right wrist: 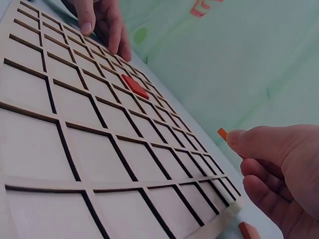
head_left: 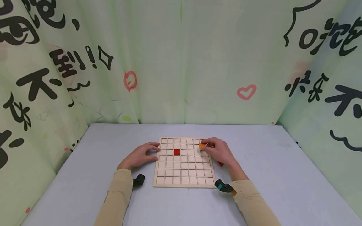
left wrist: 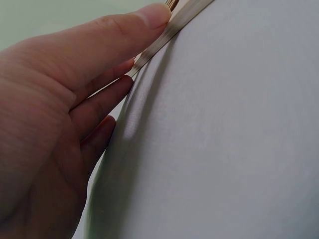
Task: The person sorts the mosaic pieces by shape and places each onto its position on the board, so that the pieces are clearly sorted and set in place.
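A light wooden grid board [head_left: 185, 185] lies on the table. One red square tile [head_left: 176, 152] sits in a cell in its upper part; the right wrist view shows this red tile [right wrist: 135, 86] too. My left hand [head_left: 142, 154] is at the board's left edge, thumb and fingers touching it and fairly straight. In the left wrist view that hand [left wrist: 60, 94] meets the board's side [left wrist: 172, 36]. Over the upper right cells, my right hand [head_left: 219, 149] pinches an orange square tile [head_left: 201, 145] between thumb and fingers. The right wrist view shows the orange tile's edge [right wrist: 222, 133] beyond the thumb.
Beside the board's right edge, partly under the right forearm, lies a red-orange piece [head_left: 221, 164]. A white table [head_left: 113, 135] carries everything. Printed curtains [head_left: 209, 62] hang behind it and at both sides.
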`<state>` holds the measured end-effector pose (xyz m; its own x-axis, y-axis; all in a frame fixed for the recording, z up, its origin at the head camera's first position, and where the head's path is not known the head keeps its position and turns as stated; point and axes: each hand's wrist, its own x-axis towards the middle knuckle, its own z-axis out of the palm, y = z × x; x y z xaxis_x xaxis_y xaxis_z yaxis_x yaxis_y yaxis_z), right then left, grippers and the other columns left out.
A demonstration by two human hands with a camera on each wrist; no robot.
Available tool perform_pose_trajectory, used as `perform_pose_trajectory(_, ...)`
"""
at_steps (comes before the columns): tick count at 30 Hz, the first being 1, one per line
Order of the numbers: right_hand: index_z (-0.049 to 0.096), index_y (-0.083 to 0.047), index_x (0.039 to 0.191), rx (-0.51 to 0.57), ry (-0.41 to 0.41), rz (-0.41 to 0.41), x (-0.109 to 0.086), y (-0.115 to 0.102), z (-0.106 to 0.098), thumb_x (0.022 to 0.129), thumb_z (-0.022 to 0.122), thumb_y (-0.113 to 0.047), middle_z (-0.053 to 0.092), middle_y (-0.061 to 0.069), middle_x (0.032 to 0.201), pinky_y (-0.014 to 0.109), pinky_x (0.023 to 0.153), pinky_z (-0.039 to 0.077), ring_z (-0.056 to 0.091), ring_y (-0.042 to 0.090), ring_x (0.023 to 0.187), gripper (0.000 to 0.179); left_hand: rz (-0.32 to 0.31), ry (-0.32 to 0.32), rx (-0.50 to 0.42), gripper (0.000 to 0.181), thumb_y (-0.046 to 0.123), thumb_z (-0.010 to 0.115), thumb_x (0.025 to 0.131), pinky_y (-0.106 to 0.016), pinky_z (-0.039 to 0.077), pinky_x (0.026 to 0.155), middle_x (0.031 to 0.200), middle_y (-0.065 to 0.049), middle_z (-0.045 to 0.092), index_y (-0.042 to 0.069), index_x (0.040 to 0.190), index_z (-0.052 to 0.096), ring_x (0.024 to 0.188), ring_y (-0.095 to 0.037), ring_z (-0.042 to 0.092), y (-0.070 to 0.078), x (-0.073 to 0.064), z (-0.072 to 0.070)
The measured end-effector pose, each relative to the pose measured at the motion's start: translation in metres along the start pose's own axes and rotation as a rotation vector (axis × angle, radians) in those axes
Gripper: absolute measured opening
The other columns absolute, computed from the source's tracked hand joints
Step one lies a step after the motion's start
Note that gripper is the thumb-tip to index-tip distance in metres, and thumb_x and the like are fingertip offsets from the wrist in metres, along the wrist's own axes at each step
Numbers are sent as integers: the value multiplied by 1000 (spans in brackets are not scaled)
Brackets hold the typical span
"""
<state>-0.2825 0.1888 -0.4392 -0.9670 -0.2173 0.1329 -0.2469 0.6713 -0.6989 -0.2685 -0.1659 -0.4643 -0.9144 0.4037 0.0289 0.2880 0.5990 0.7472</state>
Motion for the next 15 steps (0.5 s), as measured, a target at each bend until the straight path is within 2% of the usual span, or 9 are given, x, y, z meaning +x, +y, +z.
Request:
perform_pose_trajectory(7,74,-8,109,-26,-53,-81,5,-10,20,87,75,-18,68,3,105,31,77,52,61,15,86,24,5,-5,-8,38,25,78,85,-45,32,114,147,-2,47,11,119,68,140,-27,36,0,0,0)
perform_pose_trajectory(15,75,-9,108,-39,-107,-151,9,-20,36,86,76,-20,68,-2,97,27,74,51,59,10,82,24,8,-2,-3,39,26,78,84,-43,32,115,147,-1,47,11,119,68,141,-26,36,1,-1,-1)
